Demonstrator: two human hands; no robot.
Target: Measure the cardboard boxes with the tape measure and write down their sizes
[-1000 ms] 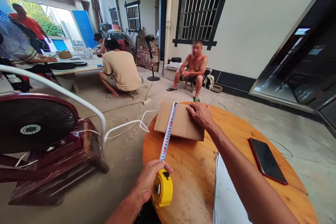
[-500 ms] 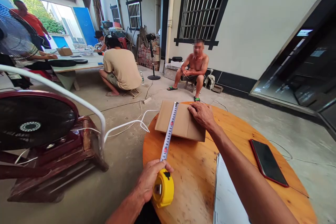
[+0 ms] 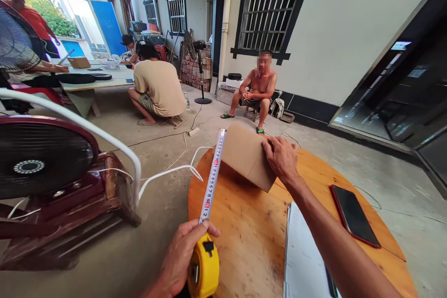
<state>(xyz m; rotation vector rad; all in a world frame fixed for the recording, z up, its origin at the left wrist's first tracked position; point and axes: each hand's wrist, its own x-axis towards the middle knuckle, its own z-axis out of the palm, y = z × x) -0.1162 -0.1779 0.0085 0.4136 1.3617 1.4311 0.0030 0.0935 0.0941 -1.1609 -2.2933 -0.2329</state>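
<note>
A yellow tape measure (image 3: 208,263) is gripped in my left hand (image 3: 181,253), at the near left edge of the round wooden table (image 3: 249,228). Its white blade (image 3: 212,174) is pulled out and slants away, the metal hook end lying beside the left edge of a brown cardboard box (image 3: 246,156). My right hand (image 3: 282,158) holds this box by its right end, fingers over the edge and the thumb hidden. The box is tilted, and part of it seems raised off the tabletop.
Papers (image 3: 302,251) and a dark phone in a red case (image 3: 354,216) lie on the table. A dark red fan (image 3: 45,163) with a white tube frame stands left. A person (image 3: 260,84) sits opposite; another in beige (image 3: 159,86) crouches by a work table. Cables cross the floor.
The blade has moved left off the box's top, and my left hand has shifted left and nearer. My right hand has turned and tilted the box, moving slightly right.
</note>
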